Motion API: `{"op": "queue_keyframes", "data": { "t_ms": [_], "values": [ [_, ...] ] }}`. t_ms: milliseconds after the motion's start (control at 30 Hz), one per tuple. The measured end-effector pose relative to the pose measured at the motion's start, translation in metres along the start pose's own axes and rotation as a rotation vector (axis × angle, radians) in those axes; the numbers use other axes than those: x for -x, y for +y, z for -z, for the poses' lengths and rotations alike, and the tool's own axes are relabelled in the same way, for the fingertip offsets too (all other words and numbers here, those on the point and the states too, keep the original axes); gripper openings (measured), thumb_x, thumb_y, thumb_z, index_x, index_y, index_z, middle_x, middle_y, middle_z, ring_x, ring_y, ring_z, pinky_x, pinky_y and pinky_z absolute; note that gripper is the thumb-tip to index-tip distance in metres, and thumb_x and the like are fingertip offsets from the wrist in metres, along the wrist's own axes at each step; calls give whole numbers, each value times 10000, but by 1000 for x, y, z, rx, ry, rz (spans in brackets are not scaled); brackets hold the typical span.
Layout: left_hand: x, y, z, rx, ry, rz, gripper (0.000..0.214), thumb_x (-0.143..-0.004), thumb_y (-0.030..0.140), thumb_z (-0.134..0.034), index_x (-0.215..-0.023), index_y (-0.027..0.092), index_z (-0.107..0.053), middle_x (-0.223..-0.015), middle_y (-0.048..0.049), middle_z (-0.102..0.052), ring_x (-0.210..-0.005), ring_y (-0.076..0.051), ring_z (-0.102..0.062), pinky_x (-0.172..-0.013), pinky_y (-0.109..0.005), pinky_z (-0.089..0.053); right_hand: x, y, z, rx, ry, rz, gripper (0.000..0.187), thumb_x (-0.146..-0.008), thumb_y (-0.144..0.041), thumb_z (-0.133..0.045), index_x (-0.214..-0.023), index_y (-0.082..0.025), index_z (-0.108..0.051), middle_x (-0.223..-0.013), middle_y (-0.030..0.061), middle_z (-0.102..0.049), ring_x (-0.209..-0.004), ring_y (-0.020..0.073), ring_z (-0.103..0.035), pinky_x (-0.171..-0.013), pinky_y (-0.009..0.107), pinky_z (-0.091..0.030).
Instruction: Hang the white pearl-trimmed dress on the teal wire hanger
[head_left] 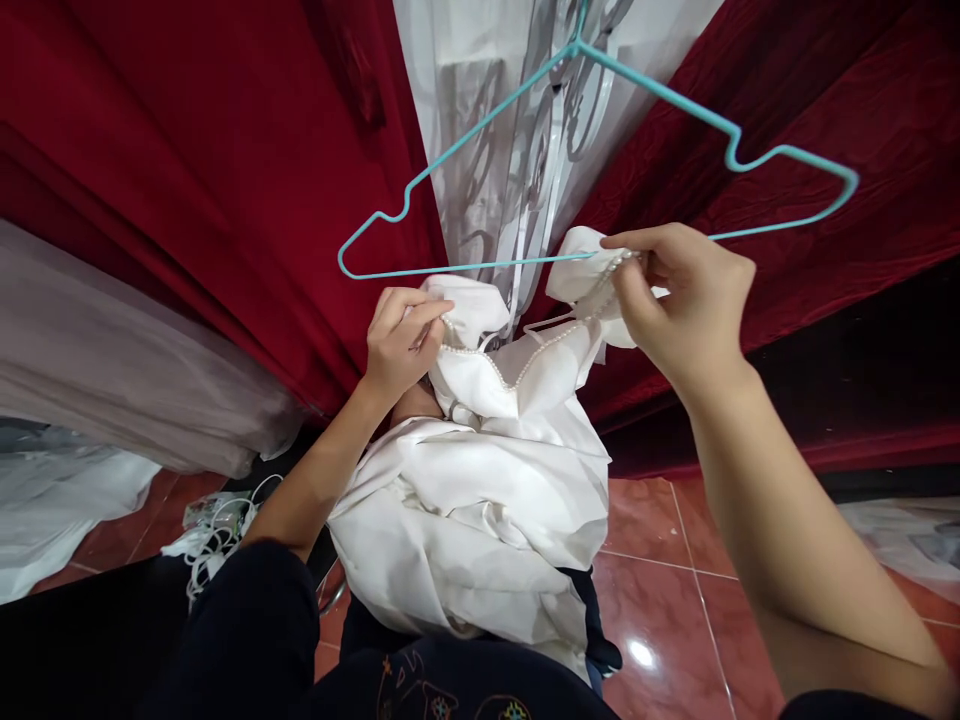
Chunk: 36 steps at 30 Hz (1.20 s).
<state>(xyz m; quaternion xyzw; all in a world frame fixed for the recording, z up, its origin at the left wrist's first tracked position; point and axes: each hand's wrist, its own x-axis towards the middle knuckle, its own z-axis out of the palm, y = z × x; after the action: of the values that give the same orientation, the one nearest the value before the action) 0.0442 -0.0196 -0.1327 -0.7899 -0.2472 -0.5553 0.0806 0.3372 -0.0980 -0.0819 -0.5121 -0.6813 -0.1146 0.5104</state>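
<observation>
A white dress (480, 480) with a pearl-beaded neckline lies bunched across my lap, its bodice lifted in front of me. My left hand (405, 335) pinches the bodice edge by the left sleeve, fingers closed on the fabric. On the other side my right hand (675, 290) grips the beaded edge beside the right sleeve between thumb and fingers. A light-blue hanger (465, 267) hangs just above the bodice. Its bottom bar passes in front of part of the right sleeve and behind my right hand.
Red curtains (225, 150) hang on both sides, with white drapery and a scrolled metal frame (551, 170) between them. White cables (214, 550) lie in a tangle at lower left. Sheer white fabric (142, 340) hangs at the left above the red tiled floor (660, 590).
</observation>
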Motion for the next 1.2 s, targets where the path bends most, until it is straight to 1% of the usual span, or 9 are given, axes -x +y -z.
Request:
{"op": "queue_keyframes", "data": {
  "t_ms": [133, 267, 367, 433, 633, 767, 867, 1033, 1200],
  "values": [
    [19, -31, 25, 119, -214, 456, 189, -911, 166, -618, -1063, 201, -724, -815, 1, -671, -764, -159, -655, -748, -288, -542, -2, -3, 5, 9, 2, 69, 281, -880, -169, -559, -1015, -143, -804, -809, 57, -721, -641, 83, -578, -615, 224, -464],
    [-7, -72, 44, 250, 57, 688, 94, -870, 200, -686, -944, 202, -630, -724, 47, -606, -628, -101, -568, -567, -261, -434, -3, -5, 3, 26, -2, 29, 272, -856, -161, -561, -982, -171, -803, -805, 46, -725, -636, 83, -569, -613, 233, -444],
    [-49, -83, 54, 242, 235, 636, 255, -892, 350, -819, -925, 230, -596, -713, 58, -574, -644, -90, -550, -543, -277, -382, -1, -6, 2, 16, 13, 31, 267, -854, -134, -570, -983, -186, -798, -792, 44, -717, -637, 90, -566, -604, 241, -436],
    [-78, -76, 56, 229, 226, 555, 252, -915, 386, -836, -950, 289, -607, -703, 42, -534, -688, -127, -569, -556, -297, -371, 0, -7, 1, -1, 11, 47, 261, -863, -128, -575, -992, -192, -793, -800, 46, -720, -640, 95, -570, -597, 245, -435],
    [-128, -43, 29, 295, -61, 404, 273, -873, 423, -861, -990, 371, -620, -759, 17, -581, -706, -217, -628, -690, -413, -535, 2, -12, 4, 1, -30, -25, 255, -876, -139, -564, -988, -245, -768, -853, 23, -743, -668, 129, -608, -625, 282, -485],
    [-126, -18, 7, 439, -47, 270, 238, -941, 366, -767, -1123, 422, -626, -1151, 22, -701, -1175, -234, -687, -1057, -451, -582, 1, -13, 6, 1, -35, -40, 230, -892, -136, -574, -975, -256, -752, -900, 25, -767, -684, 135, -625, -636, 290, -504],
    [-109, 10, -2, 407, -32, 123, 198, -1008, 202, -604, -1124, 359, -643, -1144, -1, -691, -1133, -229, -698, -1046, -443, -585, 0, -11, 5, -3, -41, -43, 203, -906, -151, -573, -972, -246, -740, -954, 40, -778, -737, 154, -666, -674, 309, -536],
    [-77, 36, -25, 258, -474, -6, 342, -1045, 103, -425, -1202, 250, -691, -1175, -46, -738, -1116, -244, -719, -1021, -431, -578, 5, -14, 0, 45, -14, -58, 240, -920, -167, -536, -1022, -263, -731, -966, 42, -770, -759, 174, -679, -694, 339, -550],
    [-73, 34, -34, 257, -477, 65, 493, -955, -23, -395, -1187, 238, -743, -1075, -25, -763, -1040, -209, -735, -976, -369, -598, 18, 3, 1, -4, 301, 179, 289, -868, -131, -556, -1074, -254, -718, -1042, 82, -734, -1006, 262, -704, -874, 447, -549]
  ]
}}
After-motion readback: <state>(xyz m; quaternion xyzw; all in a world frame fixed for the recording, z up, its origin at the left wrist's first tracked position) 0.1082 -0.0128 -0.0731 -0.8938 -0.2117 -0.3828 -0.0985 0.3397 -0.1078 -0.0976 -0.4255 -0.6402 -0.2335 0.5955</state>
